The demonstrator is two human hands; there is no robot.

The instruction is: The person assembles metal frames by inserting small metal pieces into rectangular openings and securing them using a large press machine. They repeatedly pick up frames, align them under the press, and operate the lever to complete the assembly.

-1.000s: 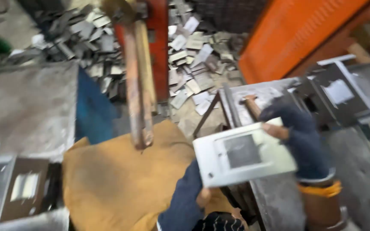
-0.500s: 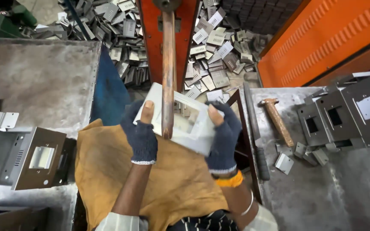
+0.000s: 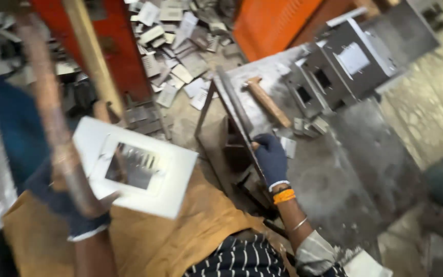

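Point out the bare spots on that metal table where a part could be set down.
The metal table is bare right of the right hand, below the stacked grey boxes. It is crowded between the hammer and those boxes, with small offcuts. The left hand holds the white plate over brown cloth.

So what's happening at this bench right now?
A person in dark gloves sits over an ochre cloth. The left hand holds a white metal panel with a rectangular window, partly behind a blurred rusty bar. The right hand rests at the edge of a grey steel table, where a wooden-handled hammer and grey metal boxes lie. Metal offcuts litter the floor.
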